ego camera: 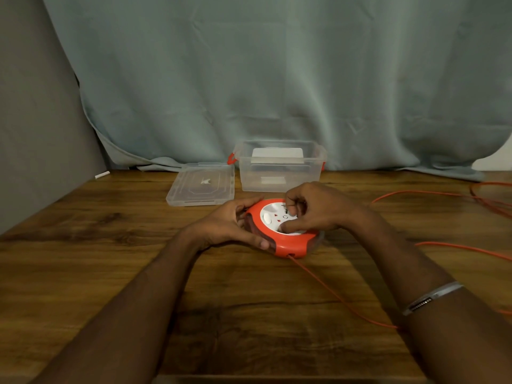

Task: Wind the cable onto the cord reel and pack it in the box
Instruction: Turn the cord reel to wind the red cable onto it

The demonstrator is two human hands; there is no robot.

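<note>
An orange and white cord reel [288, 242] lies flat on the wooden table at centre. My left hand [230, 225] grips its left rim, fingers curled round the edge. My right hand [313, 209] sits on the white top face, fingers curled over a small dark winding knob there. An orange cable [340, 297] leaves the reel's front opening and runs toward me and right, passing under my right forearm. More cable [457, 194] loops across the table's right side. The clear plastic box [279, 167] with orange latches stands open just behind the reel.
The box's clear lid [202, 184] lies flat to the left of the box. A small white stick [102, 174] lies at the table's back left. A grey-green curtain [277, 79] hangs behind the table. The table's near edge is at the bottom.
</note>
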